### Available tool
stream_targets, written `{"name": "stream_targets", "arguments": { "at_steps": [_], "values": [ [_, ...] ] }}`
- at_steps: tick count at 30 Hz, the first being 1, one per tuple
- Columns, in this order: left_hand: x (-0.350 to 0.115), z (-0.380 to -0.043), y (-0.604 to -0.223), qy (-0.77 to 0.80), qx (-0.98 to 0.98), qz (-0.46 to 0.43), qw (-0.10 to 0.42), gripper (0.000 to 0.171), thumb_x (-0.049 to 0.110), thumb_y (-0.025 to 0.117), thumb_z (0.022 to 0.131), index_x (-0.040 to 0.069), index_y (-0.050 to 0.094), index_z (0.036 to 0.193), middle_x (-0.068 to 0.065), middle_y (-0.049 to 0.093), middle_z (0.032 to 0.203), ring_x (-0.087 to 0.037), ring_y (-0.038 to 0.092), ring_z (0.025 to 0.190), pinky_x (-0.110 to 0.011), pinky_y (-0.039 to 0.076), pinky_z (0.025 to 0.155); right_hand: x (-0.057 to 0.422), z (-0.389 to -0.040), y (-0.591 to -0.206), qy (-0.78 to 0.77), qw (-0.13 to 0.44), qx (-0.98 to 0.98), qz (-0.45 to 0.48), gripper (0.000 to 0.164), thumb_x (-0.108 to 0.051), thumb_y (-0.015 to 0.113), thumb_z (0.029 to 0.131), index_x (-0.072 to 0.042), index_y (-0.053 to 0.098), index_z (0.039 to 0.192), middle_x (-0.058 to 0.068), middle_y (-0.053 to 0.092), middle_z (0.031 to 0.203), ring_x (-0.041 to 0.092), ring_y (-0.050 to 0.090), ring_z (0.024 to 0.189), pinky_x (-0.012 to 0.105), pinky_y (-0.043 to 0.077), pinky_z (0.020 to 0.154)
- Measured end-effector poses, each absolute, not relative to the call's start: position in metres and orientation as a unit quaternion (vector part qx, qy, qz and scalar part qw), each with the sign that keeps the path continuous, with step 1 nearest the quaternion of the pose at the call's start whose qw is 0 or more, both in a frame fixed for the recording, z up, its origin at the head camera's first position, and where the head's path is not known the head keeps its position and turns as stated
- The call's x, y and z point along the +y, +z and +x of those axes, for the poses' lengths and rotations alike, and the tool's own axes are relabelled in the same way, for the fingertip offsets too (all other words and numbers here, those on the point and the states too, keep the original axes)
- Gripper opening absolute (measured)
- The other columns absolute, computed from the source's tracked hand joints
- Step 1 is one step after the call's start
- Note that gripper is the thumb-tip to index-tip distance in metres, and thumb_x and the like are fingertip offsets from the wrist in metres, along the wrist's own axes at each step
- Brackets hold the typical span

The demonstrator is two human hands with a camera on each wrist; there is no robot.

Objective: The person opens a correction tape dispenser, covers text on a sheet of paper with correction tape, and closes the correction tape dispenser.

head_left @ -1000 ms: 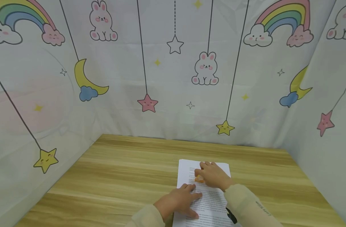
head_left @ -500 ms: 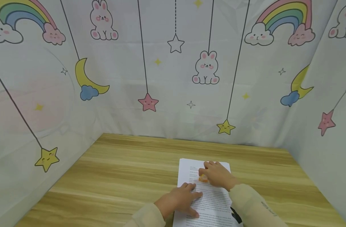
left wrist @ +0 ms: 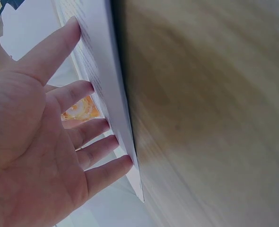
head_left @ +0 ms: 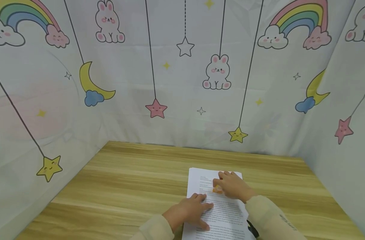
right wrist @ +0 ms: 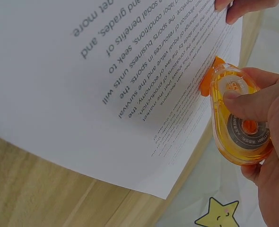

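Observation:
A stack of white paper (head_left: 224, 220) printed with lines of text lies on the wooden table. My left hand (head_left: 188, 211) rests on its left part with fingers spread and straight; the left wrist view has the fingertips (left wrist: 125, 161) on the page. Higher up the sheet, my right hand (head_left: 233, 186) grips an orange, see-through correction tape (right wrist: 241, 118). Its thumb presses the flat side of the case while the other fingers curl behind, partly hidden. In the right wrist view, the correction tape's orange tip (right wrist: 208, 82) is right at the printed lines.
The wooden table (head_left: 119, 186) extends around the paper on the left, right and far sides. White fabric walls (head_left: 182, 126) with printed stars, rabbits and rainbows enclose it. Something black (head_left: 252, 229) shows beside the right sleeve (head_left: 269, 215), at the paper's right edge.
My right hand has slid to the right across the page with the correction tape. The left hand and the paper have stayed in place.

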State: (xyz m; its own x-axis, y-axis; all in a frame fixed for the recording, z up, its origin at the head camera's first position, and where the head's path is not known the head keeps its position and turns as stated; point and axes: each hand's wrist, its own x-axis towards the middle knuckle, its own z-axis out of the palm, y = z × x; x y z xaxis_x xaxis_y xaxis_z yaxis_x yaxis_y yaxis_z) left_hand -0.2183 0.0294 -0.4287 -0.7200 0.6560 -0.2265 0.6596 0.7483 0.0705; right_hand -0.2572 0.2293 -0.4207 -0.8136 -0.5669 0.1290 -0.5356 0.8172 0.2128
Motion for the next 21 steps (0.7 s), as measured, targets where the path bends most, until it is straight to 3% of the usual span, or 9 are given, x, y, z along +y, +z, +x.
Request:
{"name": "stream_targets", "arguments": {
  "at_steps": [21],
  "values": [
    [0.031,-0.22,-0.431,-0.014,0.928,0.354,0.119,0.074,0.062,0.064,0.069,0.041,0.04,0.136,0.002,0.035,0.146,-0.021,0.036,0.131,-0.04,0.044,0.097,0.245,-0.252,-0.422,-0.077,0.13,-0.94,0.307,0.017,-0.013,0.066,0.081,-0.026,0.06,0.09,-0.004,0.05,0.079,0.014,0.048,0.071,0.029,0.039,0.061]
  ]
}}
